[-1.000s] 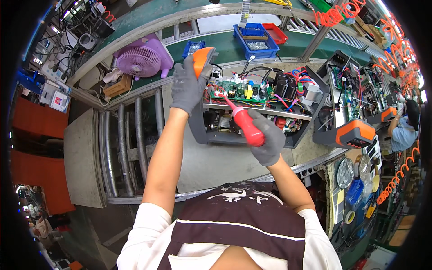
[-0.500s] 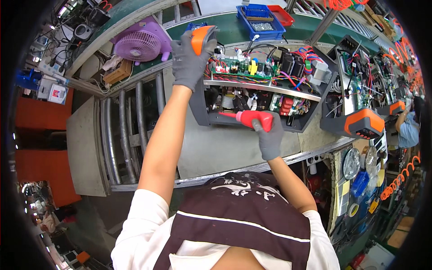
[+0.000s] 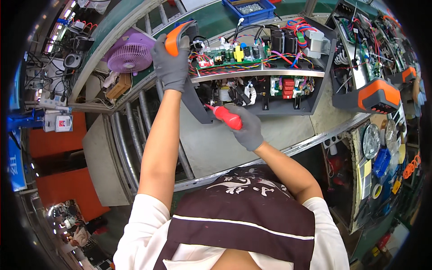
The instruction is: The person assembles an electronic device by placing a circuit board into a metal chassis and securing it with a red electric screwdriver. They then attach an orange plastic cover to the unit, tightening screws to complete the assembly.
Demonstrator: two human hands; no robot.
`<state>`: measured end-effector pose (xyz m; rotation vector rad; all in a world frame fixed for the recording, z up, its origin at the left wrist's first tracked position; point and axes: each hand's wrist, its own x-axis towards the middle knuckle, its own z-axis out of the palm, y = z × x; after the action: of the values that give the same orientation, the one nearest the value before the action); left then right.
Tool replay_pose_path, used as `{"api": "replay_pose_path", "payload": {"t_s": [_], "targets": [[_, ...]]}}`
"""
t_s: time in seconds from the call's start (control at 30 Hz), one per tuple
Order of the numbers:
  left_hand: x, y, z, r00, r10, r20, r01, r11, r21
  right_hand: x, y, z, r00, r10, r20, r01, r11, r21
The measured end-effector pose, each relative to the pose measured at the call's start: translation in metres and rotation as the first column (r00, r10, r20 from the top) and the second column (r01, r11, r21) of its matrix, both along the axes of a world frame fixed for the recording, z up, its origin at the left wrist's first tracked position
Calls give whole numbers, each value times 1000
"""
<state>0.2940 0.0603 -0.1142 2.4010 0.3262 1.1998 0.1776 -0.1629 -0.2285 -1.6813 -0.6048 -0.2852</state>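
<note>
My left hand (image 3: 171, 67), in a grey glove, is closed round the orange and dark grey end panel (image 3: 173, 41) of an opened machine housing (image 3: 315, 96). Closed in my right hand (image 3: 249, 130), also gloved, is a red squeeze bottle (image 3: 230, 119) with a thin nozzle. Its nozzle points up and left to the near left corner of the housing, at the inner side of the wall; whether it touches is too small to tell. Inside the housing are a green circuit board (image 3: 229, 56), twisted wires, black parts and red blocks (image 3: 288, 87), split by a metal crossbar (image 3: 256, 73).
A second opened housing (image 3: 366, 96) with an orange panel stands to the right. Metal rollers (image 3: 146, 117) lie to the left, near a purple fan (image 3: 129, 58). A blue bin (image 3: 249, 9) of small metal parts sits at the back. Tape rolls hang at the right.
My right hand has moved left with the red squeeze bottle, bringing its nozzle to the housing's near left corner and tilting it. My left hand still holds the end panel. The whole view has shifted.
</note>
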Motion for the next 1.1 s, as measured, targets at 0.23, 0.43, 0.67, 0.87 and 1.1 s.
{"api": "replay_pose_path", "payload": {"t_s": [0.23,0.43,0.67,0.87,1.1], "targets": [[-1,3,-1,1000,-14,0,14,1000,7,-1,-5,6,985,39,166,-25,996,-83],[4,3,-2,1000,-11,8,11,1000,13,-2,-31,20,992,-22,124,32,996,-79],[4,5,-3,1000,9,8,-9,1000,-5,12,-26,18,987,-12,158,21,998,-58],[7,5,-4,1000,19,7,-19,1000,-19,-3,-30,7,987,48,151,-14,976,-216],[6,-2,1,998,66,-5,-66,998,-23,-5,-49,39,998,-33,57,36,997,-67]]}}
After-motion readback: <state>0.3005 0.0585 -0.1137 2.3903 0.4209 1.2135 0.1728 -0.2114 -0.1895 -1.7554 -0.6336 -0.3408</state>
